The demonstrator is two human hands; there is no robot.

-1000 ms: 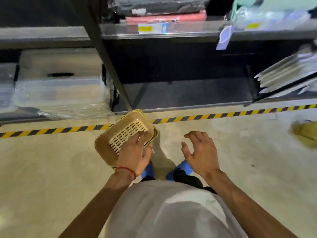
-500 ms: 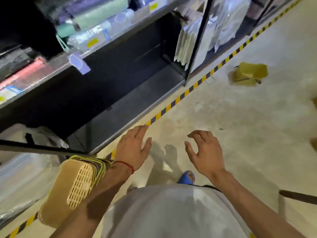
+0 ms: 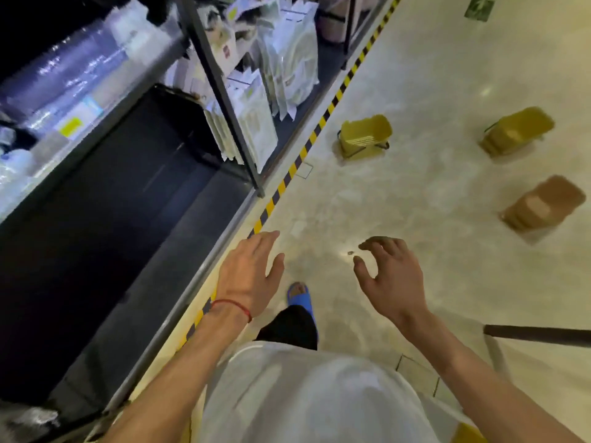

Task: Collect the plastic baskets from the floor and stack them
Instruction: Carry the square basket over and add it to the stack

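Hovering over the floor [image 3: 431, 91], both hands are empty: left hand [image 3: 249, 276] flat with fingers spread, right hand [image 3: 388, 276] with fingers curled open. Three baskets [image 3: 364, 135] are lying beyond the hands, right of the striped tape [image 3: 319, 123].

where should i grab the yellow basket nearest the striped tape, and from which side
The yellow basket lies tipped on its side, open mouth toward the striped tape and its dark wire handle low at the right end. Probably best to take the upper rim from above with the right hand, which is open, empty and nearer that side. The handle looks too close to the floor.
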